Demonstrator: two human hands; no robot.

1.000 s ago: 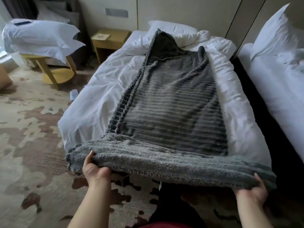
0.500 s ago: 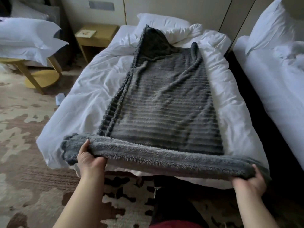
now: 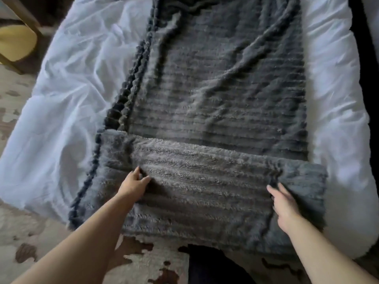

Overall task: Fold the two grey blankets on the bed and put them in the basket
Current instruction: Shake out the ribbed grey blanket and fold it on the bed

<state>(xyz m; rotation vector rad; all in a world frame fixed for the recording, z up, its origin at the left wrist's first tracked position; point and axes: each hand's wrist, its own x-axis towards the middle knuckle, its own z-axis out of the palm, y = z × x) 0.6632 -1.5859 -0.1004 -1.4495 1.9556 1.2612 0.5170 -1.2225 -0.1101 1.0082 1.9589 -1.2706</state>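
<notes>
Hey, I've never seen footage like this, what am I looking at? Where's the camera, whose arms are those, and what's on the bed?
There is no machine here: a person wears a wide-angle camera on the head, so this one picture looks forward and down at their own bare arms. Over a rumpled white duvet lies a long grey ribbed plush blanket; its near end is folded back over itself. The left hand and the right hand both rest on that folded part with fingers fairly straight, gripping nothing. Brown-patterned carpet shows at the lower left, and a yellow seat at the upper left. No basket is in view.
</notes>
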